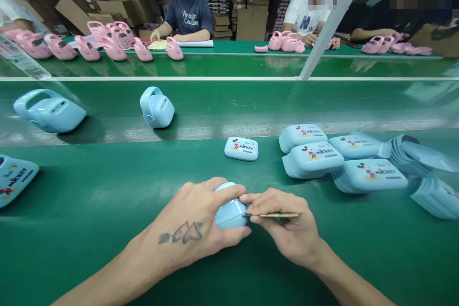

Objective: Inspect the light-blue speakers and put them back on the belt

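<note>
Green bench [107, 172]: left hand [204, 217] grips blue case [231, 213], right hand [292, 234] pinches thin tool [279, 215], seemingly mid-work, printed covers [373, 177] remaining.

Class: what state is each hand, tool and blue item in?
Left hand: closed around blue case
Right hand: pinching thin tool
Blue case: held, partly covered
Thin tool: held, tip at the case, contact unclear
Lone printed piece: lying print up
Printed pieces at right: mostly stacked
Printed piece at left: cut off by picture edge
Handled blue shells: apart, handles raised
</note>
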Available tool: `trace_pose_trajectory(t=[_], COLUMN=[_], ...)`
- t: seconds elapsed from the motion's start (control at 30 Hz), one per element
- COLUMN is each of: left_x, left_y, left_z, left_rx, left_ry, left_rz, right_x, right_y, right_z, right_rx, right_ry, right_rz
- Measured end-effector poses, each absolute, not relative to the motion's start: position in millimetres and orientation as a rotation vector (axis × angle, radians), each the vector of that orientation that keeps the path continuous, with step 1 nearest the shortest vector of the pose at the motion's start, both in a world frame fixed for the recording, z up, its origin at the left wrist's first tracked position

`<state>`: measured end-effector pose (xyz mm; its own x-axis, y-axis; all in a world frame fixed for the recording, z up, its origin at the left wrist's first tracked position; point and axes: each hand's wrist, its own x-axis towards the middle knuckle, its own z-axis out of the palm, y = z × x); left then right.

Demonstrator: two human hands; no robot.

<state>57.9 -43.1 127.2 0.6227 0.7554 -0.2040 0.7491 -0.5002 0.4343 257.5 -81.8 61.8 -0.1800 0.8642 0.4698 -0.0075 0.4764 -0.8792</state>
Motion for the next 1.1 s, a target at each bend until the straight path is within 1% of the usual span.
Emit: trace_pose_trajectory(t=[0.13,0.6,1.1], left_x=[51.4,49.5,50.7], left_y=[-41.8,-37.0,-37.2], left_z=[128.4,130.4,130.9], left_rx=[2.311,2.264,2.277], left_ry=[1.207,1.193,1.197], left_rz=[0.054,0.1,0.063], right_x=[255.0,247.0,251.1], right_y=[-79.0,-79.6,-79.8], right_z=[53.7,47.5,53.5], right_rx=[-0.721,-0.737,-0.78], right_ry=[-1.386,-1.306,-1.438], right_rz=[1.064,1.039,0.957])
